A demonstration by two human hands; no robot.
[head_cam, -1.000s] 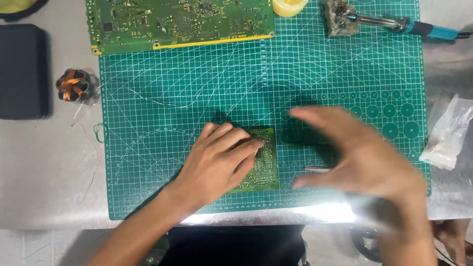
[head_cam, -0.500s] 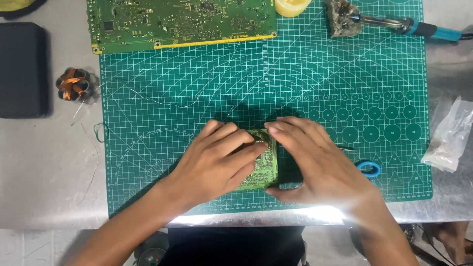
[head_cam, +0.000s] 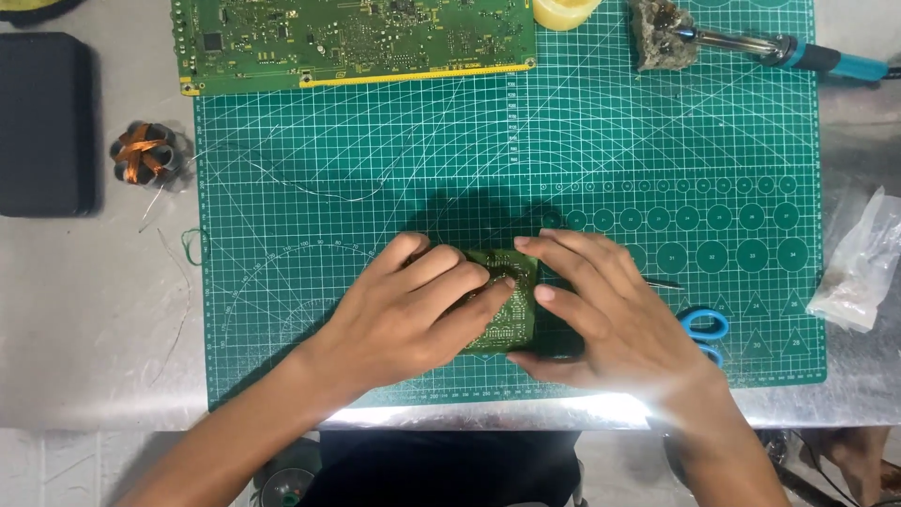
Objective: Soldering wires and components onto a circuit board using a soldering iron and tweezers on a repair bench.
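Note:
A small green circuit board (head_cam: 511, 314) lies on the green cutting mat (head_cam: 375, 225), near its front edge. My left hand (head_cam: 413, 314) lies flat across the board's left part, fingers pressing on it. My right hand (head_cam: 610, 314) grips the board's right edge, thumb under the near corner and fingers over the far corner. Most of the board is hidden under the two hands.
A large green circuit board (head_cam: 357, 42) lies along the mat's far edge. A soldering iron (head_cam: 779, 52) rests at the far right by a lump of brass wool (head_cam: 662, 42). Blue-handled scissors (head_cam: 704, 329) peek out beside my right hand. A copper coil (head_cam: 143, 155) and dark case (head_cam: 42, 122) sit left; a plastic bag (head_cam: 859, 268) right.
My right hand swept in from the right, blurred a second ago, and settled on the small board's right edge. The blue scissors now lie on the mat. My left hand stayed put.

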